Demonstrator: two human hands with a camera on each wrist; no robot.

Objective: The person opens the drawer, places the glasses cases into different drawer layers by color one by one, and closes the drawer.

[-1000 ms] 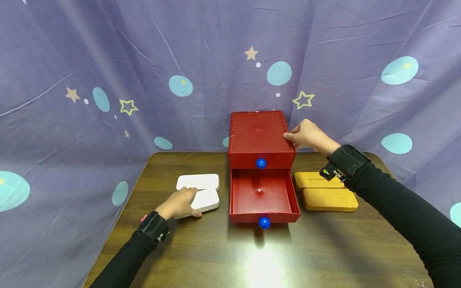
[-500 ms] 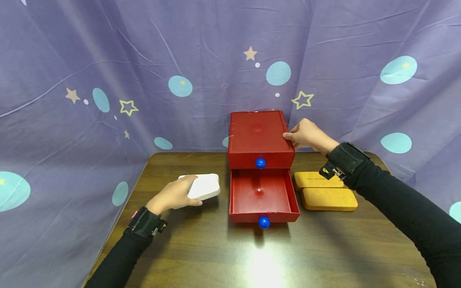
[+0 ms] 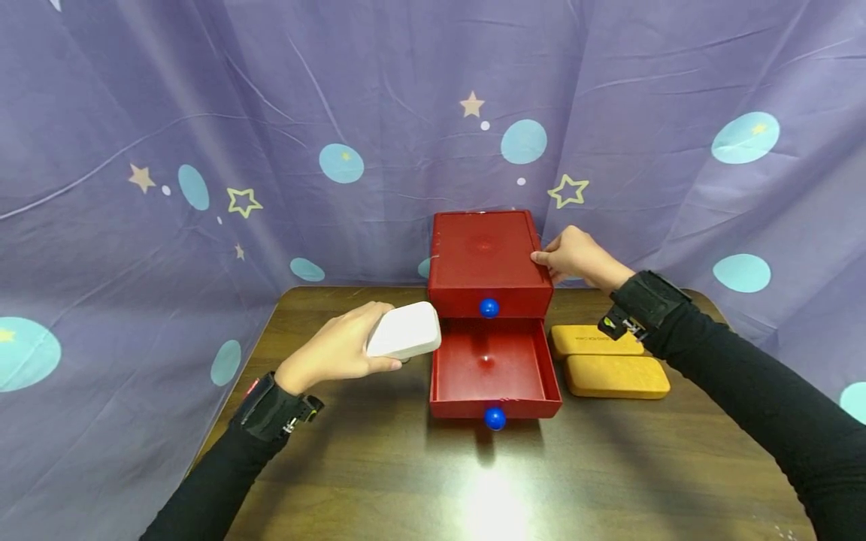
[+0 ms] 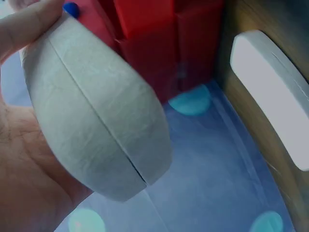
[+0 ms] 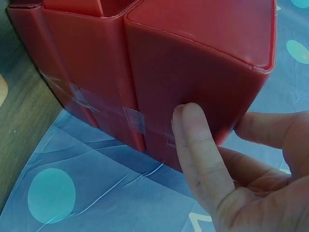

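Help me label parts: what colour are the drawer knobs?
Blue; both drawer knobs show best in the head view.

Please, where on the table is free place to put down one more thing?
Free: the table in front of the open drawer, and its left side. Crowded: right of the drawer, where two orange cases lie.

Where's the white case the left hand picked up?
In the head view the white case is held off the table in the left hand, just left of the red drawer box's open bottom drawer.
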